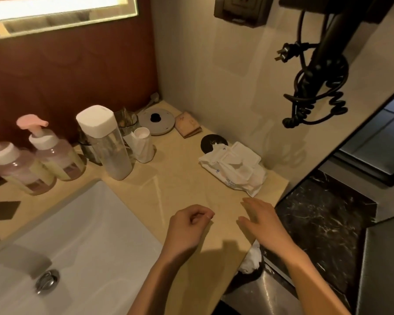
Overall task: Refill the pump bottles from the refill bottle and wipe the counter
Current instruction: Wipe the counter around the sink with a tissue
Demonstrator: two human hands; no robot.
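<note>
Head view: left hand (189, 226), right hand (261, 220) above counter (180, 178) front edge.

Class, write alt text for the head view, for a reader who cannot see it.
Two bare hands hover over a beige counter, left hand curled, right hand flat. Two pump bottles and a capped refill bottle stand along the sink's far edge; a wipes pack lies beyond the right hand.
</note>
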